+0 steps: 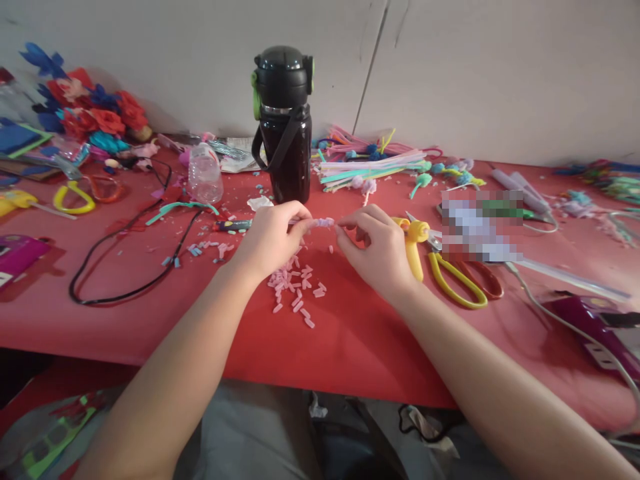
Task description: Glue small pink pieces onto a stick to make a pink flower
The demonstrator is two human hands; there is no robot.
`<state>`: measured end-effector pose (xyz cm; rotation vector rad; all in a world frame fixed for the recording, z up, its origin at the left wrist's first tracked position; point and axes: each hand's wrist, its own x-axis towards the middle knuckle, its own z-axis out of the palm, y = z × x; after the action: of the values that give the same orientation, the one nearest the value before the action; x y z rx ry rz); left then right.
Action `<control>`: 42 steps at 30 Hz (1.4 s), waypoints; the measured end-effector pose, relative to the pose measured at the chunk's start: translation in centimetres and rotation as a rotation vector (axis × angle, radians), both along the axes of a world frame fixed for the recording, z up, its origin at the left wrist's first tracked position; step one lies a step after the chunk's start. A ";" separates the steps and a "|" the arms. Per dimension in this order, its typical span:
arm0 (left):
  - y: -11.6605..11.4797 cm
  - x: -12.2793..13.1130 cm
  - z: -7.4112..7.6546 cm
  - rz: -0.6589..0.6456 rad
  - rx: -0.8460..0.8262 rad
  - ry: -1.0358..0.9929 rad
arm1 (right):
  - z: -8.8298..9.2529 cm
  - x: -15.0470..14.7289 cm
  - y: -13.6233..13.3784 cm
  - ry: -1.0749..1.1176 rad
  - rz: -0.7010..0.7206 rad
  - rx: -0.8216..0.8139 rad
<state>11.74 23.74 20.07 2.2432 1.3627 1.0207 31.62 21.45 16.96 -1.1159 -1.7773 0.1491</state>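
Observation:
My left hand [273, 241] is closed, its thumb and fingers pinching the left end of a short lilac pipe cleaner [324, 222]. At the other end of it, the thumb and forefinger of my right hand [376, 248] are pinched together. The strip is held level between the hands and looks fuzzy and knobbly. Below it, small cut pink pieces [287, 280] lie in a loose heap on the red tabletop [330, 347]. Just right of my right hand are a yellow glue gun [414, 247] and scissors [457, 280] with yellow and red handles.
A black bottle [285, 140] stands upright behind my hands. Bundled pipe cleaners [375, 167] lie at the back. On the left are a clear plastic cup [205, 175], a looped black cord [95, 301] and paper flowers [100, 110]. A white cable [533, 300] crosses the right side.

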 end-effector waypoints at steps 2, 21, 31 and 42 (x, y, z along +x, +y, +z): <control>0.0 0.0 -0.1 0.003 0.020 -0.012 | 0.1 -0.2 -0.2 0.073 -0.007 -0.084; 0.4 -0.1 0.3 -0.108 -0.178 -0.287 | 0.0 -0.7 -0.3 0.332 0.016 -0.280; 0.8 -0.2 -0.3 -0.162 -0.235 -0.240 | 0.6 -0.7 -1.0 0.330 0.024 -0.164; 0.8 -0.3 -0.3 -0.153 -0.203 -0.144 | 1.4 -0.3 -1.2 0.198 0.022 -0.078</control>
<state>11.48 24.55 19.74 2.0480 1.1595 0.9276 31.34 20.20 18.34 -1.0975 -1.6183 0.3331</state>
